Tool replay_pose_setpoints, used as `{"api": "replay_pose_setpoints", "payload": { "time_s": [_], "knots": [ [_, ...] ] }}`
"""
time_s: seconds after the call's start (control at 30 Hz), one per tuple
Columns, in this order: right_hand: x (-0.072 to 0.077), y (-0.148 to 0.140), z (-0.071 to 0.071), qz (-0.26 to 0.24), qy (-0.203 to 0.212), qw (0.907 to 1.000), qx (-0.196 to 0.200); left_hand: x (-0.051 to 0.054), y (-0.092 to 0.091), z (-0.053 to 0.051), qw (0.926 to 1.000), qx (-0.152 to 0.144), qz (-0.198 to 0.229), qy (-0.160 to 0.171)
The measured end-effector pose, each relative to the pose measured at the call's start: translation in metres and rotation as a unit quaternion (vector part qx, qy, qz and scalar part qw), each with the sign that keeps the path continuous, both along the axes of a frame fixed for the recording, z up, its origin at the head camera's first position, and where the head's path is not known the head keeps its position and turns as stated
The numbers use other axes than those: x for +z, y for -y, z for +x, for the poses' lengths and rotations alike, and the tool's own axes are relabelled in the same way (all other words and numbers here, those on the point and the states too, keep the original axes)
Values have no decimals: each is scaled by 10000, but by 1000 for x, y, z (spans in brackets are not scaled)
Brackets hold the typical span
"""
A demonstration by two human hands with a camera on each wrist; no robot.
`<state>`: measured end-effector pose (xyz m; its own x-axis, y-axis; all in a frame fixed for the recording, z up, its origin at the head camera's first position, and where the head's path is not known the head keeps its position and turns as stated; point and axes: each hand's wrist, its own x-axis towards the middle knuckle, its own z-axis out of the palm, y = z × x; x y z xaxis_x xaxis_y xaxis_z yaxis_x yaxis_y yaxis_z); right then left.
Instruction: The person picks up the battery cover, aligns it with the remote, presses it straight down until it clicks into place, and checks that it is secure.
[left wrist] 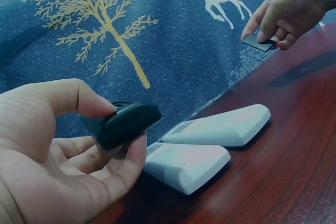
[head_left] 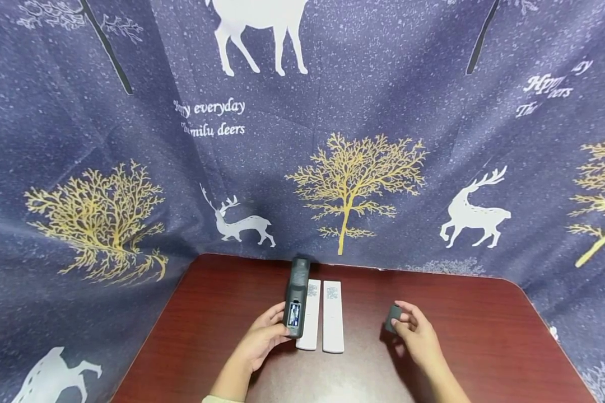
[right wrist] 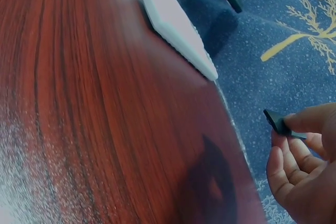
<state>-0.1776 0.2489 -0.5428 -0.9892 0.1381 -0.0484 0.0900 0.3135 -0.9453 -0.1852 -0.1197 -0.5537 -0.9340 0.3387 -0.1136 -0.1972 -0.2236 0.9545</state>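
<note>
My left hand (head_left: 260, 338) grips the lower end of a black remote control (head_left: 297, 285), its back turned up. The battery compartment is uncovered, and batteries (head_left: 294, 314) show inside it. In the left wrist view, thumb and fingers pinch the near end of the black remote (left wrist: 126, 124) above the table. Off to the right, my right hand (head_left: 419, 334) pinches a small dark battery cover (head_left: 393, 318) between thumb and fingers, raised over the tabletop. The right wrist view shows that cover (right wrist: 278, 123) nearly edge-on. Two white remotes (head_left: 333, 317) (head_left: 310, 322) lie between the hands.
A glossy reddish-brown wooden table (head_left: 206, 302) carries the white remotes, which lie side by side. Behind its far edge hangs a blue curtain (head_left: 312, 112) printed with deer and trees. The black remote partly overlaps the left white one in the head view.
</note>
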Motion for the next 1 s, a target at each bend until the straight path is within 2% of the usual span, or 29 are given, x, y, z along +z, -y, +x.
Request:
{"api": "replay_pose_setpoints", "payload": {
  "time_s": [0.2,0.7,1.0],
  "knots": [
    [-1,7,0,71,-103,9999,54,0,-5,0,9999,-28,-19,108],
    [2,28,4,-90,20,9999,145,-2,-14,2,9995,-145,203,212],
    [2,37,4,-52,-180,9997,138,0,-20,2,9991,-174,313,232]
  ]
}}
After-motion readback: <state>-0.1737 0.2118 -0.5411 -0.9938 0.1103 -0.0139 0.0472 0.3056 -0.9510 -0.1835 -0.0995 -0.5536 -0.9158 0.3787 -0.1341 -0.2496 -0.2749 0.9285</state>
